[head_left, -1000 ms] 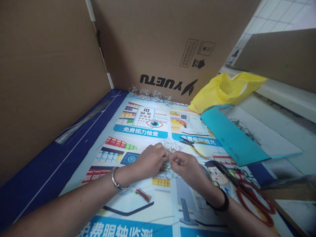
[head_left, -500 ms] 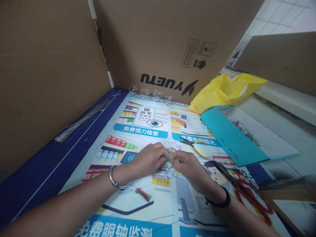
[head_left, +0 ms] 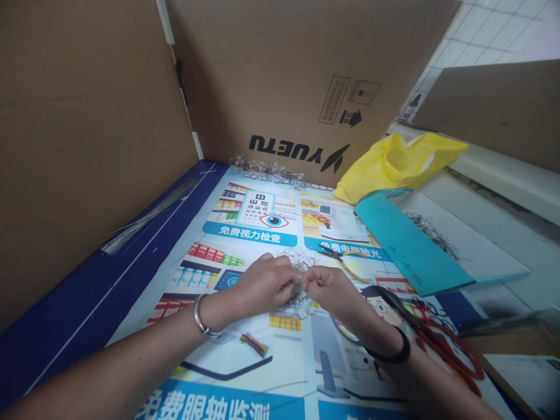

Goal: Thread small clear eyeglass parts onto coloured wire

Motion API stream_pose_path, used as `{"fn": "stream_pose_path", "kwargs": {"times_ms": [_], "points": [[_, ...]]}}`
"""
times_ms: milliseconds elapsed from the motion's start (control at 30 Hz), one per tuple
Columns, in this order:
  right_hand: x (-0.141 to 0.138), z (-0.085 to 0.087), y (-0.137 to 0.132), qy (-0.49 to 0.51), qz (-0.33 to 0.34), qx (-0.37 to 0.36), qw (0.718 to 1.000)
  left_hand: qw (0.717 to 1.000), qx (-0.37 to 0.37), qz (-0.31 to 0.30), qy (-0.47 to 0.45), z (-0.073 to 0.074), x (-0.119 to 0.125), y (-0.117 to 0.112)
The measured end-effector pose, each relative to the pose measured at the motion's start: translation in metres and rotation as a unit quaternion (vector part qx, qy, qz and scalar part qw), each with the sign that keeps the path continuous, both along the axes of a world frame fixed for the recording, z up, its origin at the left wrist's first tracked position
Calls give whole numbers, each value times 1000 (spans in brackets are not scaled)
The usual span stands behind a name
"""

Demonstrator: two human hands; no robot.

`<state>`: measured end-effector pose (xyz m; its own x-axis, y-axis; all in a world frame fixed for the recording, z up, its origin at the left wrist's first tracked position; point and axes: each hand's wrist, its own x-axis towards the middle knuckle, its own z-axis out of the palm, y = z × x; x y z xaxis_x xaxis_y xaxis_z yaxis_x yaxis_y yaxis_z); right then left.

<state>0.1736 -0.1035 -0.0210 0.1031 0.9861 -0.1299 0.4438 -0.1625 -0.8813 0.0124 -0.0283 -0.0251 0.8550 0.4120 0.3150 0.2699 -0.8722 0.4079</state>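
Observation:
Over the middle of the printed poster, my left hand (head_left: 275, 281) and my right hand (head_left: 326, 286) meet with fingers pinched. Between them is a loose tangle of thin wire (head_left: 299, 308), with small bits of green and red showing in it. Both hands grip this wire tangle; the exact spot each pinches is covered by the fingers. A short bundle of coloured strips (head_left: 254, 345) lies on the poster below my left hand. Just beyond my right hand rest yellow-handled pliers (head_left: 345, 260). Red-handled scissors (head_left: 422, 331) lie beside my right forearm.
Cardboard walls (head_left: 280, 76) stand at the left and back. Clear, wiry pieces (head_left: 266, 168) line the back edge. At right are a yellow bag (head_left: 398, 163), an open turquoise folder (head_left: 406, 245) and wire scraps (head_left: 431, 232). Thin straight wires (head_left: 149, 216) lie at left.
My hands stay together at the wire tangle, with only slight finger movement; the left fingers have curled a little. The view has shifted slightly.

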Motion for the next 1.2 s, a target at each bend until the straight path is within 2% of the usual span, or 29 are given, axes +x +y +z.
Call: {"fn": "stream_pose_path", "kwargs": {"times_ms": [133, 267, 400, 533, 700, 867, 1033, 1200], "points": [[-1, 3, -3, -121, 23, 61, 990, 998, -62, 19, 26, 3, -1, -2], [-3, 3, -5, -248, 33, 113, 962, 993, -96, 41, 49, 3, -1, -3], [-4, -1, -6, -315, 46, 155, 935, 990, -124, 45, 43, 1, 0, -2], [-4, -5, -5, -319, 49, 163, 932, 989, -136, 56, 26, -2, 0, -2], [-5, -9, -2, -282, 35, 136, 949, 990, -122, 70, 21, -7, 1, -4], [-5, -13, -2, -237, 24, 115, 964, 989, -82, 109, 59, -8, 1, -6], [-4, -14, -2, -233, 15, 112, 966, 992, -57, 81, 80, -6, 0, -6], [-4, -14, -1, -221, 10, 99, 970, 992, -96, 61, 51, -6, 0, -5]]}}
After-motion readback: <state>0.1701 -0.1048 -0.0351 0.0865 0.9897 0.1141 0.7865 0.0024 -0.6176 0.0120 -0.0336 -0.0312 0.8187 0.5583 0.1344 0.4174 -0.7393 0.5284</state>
